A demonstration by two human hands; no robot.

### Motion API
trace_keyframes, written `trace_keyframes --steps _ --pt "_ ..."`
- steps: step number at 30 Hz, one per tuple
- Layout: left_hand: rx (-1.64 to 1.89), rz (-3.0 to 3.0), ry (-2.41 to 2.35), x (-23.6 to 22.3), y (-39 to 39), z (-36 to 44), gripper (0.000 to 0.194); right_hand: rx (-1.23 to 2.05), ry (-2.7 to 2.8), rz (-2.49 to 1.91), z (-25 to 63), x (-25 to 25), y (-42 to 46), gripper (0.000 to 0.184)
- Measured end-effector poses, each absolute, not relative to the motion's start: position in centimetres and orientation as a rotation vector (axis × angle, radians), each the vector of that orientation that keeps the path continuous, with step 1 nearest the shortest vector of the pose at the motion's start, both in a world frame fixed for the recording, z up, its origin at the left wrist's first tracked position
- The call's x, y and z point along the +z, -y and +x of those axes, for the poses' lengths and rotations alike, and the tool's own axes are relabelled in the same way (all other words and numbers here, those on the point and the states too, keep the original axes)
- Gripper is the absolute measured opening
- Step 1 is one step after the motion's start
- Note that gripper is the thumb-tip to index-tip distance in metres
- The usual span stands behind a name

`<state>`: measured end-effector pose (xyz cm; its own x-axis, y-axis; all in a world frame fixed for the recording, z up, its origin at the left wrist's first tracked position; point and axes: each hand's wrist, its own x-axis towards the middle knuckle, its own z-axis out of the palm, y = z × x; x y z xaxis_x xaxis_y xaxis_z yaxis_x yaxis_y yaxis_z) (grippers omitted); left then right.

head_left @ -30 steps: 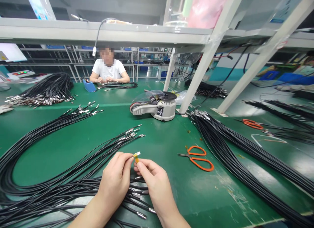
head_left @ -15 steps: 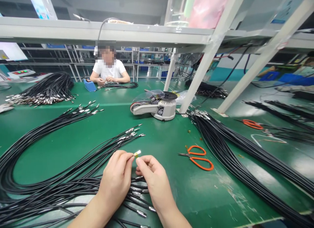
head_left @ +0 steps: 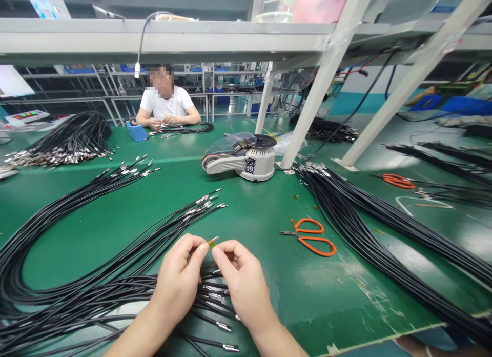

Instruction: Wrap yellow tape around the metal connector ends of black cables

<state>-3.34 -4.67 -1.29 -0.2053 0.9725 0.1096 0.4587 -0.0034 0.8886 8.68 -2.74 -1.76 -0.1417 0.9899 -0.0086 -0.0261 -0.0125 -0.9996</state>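
Observation:
A cable end with a small metal connector point(head_left: 216, 239) and a strip of yellow see-through tape point(head_left: 211, 243) around it shows between my hands. My left hand point(head_left: 182, 272) is closed, thumb and forefinger pinching the cable just behind the tape. My right hand point(head_left: 246, 280) is closed too, its thumb and forefinger pressed together at the tape's lower edge. Beneath both hands lies a bundle of black cables point(head_left: 126, 290) with metal ends, partly hidden by them. Another run of black cables point(head_left: 154, 239) curves round on the left, connector ends pointing away from me.
A grey tape dispenser point(head_left: 257, 164) stands ahead on the green table point(head_left: 261, 208). Orange-handled scissors point(head_left: 315, 237) lie to the right, beside a long cable bundle point(head_left: 357, 234). A heap of cables point(head_left: 73, 139) sits far left. Across the table a co-worker point(head_left: 167, 103) handles cables. A shelf post point(head_left: 323, 85) rises right.
The connector has turned in my fingers, so its white flat face now shows as a thin edge. My right fingertips have come closer to my left at the tape. The view has shifted slightly.

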Motion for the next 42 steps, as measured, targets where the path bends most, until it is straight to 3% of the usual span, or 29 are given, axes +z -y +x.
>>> trace_keyframes --steps 18,42 --pt "1.165 1.026 -1.367 -0.7 4.4 -3.5 0.028 1.273 1.316 -1.138 8.6 -1.9 2.6 0.014" --pt "0.984 0.879 -0.845 -0.6 3.7 -5.3 0.021 1.218 1.474 -0.957 9.2 -2.2 2.9 0.014"
